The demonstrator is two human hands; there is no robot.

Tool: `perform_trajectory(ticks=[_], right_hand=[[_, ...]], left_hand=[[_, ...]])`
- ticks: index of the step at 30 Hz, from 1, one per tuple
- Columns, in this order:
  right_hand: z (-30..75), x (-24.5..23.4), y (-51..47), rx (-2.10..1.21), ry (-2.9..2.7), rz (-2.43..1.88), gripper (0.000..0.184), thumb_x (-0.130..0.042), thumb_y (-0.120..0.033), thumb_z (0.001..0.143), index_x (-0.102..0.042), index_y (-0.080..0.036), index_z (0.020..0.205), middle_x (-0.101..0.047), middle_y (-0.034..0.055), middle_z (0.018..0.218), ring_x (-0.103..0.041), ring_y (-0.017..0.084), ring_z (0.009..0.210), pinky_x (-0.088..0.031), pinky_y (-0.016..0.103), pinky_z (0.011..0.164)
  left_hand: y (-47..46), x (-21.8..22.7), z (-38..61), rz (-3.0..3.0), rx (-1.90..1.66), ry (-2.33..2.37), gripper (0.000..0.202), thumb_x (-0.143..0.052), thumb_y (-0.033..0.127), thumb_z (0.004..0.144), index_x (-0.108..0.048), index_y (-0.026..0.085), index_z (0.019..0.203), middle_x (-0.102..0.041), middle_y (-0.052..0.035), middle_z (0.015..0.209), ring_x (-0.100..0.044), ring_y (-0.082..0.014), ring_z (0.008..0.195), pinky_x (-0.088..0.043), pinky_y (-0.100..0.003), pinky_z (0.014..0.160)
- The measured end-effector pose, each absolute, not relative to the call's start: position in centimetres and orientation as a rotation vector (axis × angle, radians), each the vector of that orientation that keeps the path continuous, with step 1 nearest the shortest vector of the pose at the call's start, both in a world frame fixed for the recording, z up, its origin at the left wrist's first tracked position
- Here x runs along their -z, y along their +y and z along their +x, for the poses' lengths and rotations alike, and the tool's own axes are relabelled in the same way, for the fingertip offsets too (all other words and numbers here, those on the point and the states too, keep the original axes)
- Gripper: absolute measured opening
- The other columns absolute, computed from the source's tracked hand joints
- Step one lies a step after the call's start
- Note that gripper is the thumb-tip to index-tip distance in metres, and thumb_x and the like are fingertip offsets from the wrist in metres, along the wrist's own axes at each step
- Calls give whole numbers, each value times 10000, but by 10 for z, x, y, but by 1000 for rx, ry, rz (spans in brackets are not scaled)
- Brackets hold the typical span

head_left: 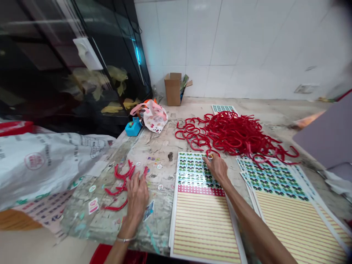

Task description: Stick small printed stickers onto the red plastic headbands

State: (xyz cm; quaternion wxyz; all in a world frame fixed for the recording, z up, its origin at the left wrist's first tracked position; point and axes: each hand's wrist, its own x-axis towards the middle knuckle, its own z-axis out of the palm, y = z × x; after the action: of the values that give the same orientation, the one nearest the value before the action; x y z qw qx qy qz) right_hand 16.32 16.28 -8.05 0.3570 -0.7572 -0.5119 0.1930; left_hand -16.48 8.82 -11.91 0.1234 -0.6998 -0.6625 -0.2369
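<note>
Red strip touching right fingers, pinched; left fingers splayed, empty, beside strips.

**Workshop Bench Against a Tiled Wall**

This looks like a small workshop: a worn, stained workbench meets a white tiled wall, holding printed sticker sheets, a heap of red plastic pieces and a cardboard box.
</note>
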Motion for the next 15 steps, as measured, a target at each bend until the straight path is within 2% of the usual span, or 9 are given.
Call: perform_trajectory(ticks=[5, 8, 11, 15], right_hand=[[176, 83, 172, -554, -1139, -1839, 175, -574, -349, 722, -582, -175, 704, -559, 48, 676, -522, 210, 753, -345, 300, 655], [194, 72, 148, -658, -1041, -1660, 244, -573, -421, 726, -559, -178, 709, -491, -3, 628, -457, 139, 620, -340, 251, 558], [203, 60, 114, -840, -933, -1493, 329, -580, -508, 711, -546, -182, 728, -343, -64, 525, -302, 77, 452, -260, 213, 417], [191, 52, 69, -1064, -842, -1324, 346, -622, -512, 695, -550, -177, 747, -240, -85, 536, -204, 47, 425, -201, 179, 361]], left_hand=[[61, 110, -140, -2226, 979, -1860, 318, -385, 161, 845, -556, 112, 1109, -523, -171, 1177, -477, -276, 1114, -396, -459, 930], [50, 104, -121, -2314, 1247, -1877, 291, -391, 169, 850, -588, 127, 1060, -570, -148, 1102, -520, -250, 1060, -423, -426, 912], [46, 87, -88, -2406, 1527, -1982, 262, -409, 192, 850, -628, 149, 987, -622, -110, 1005, -568, -222, 978, -448, -375, 878], [41, 57, -35, -2621, 1878, -2155, 241, -447, 251, 845, -668, 169, 898, -665, -71, 916, -609, -192, 879, -470, -304, 800]])
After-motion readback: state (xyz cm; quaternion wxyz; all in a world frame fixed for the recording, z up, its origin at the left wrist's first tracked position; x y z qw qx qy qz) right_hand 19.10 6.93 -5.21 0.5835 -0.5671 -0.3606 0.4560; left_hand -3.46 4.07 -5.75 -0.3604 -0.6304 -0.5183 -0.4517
